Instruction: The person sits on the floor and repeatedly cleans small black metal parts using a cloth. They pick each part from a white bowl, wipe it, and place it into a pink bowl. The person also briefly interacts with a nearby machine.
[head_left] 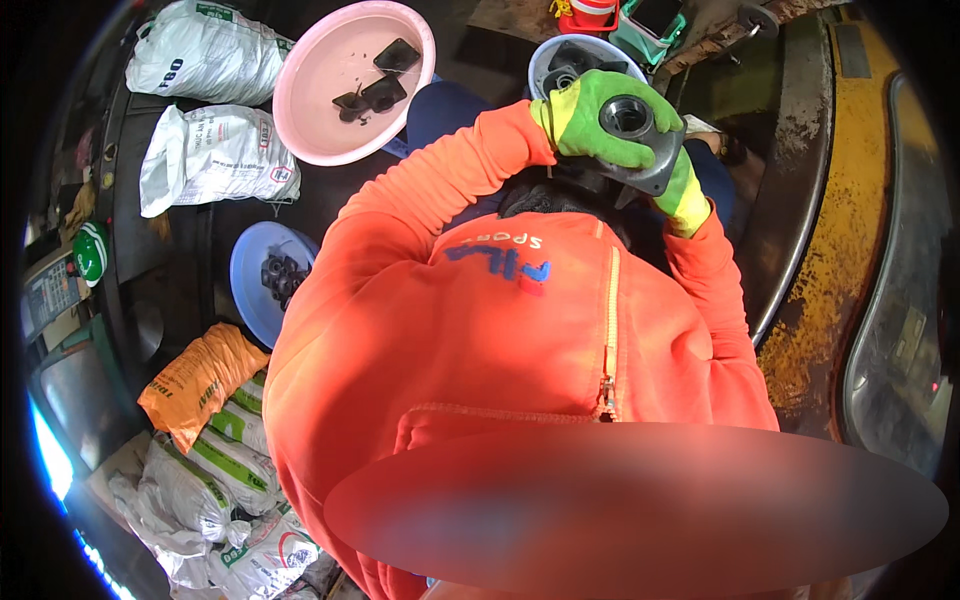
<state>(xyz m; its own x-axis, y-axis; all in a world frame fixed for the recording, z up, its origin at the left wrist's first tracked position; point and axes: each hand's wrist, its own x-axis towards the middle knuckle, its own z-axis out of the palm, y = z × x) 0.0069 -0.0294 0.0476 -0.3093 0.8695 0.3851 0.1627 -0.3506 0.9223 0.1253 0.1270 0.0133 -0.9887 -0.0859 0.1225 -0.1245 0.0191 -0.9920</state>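
My two hands are in green gloves with yellow-green cuffs, held together in front of my chest. Between them is a black moulded part (652,165) with a squared flange and a round collar. My left hand (597,118) wraps over it, its fingers around the collar. On the part's right side my right hand (684,192) closes on the edge; some of its fingers are hidden beneath. Just beyond the hands stands a light blue basin (541,62) with several black parts in it, partly covered by my left glove.
A pink basin (300,130) at the far left holds a few black pieces. Another blue basin (247,300) contains small dark parts. White sacks (215,155) and an orange bag (200,385) lie along the left. A rusty yellow machine frame (830,270) runs down the right.
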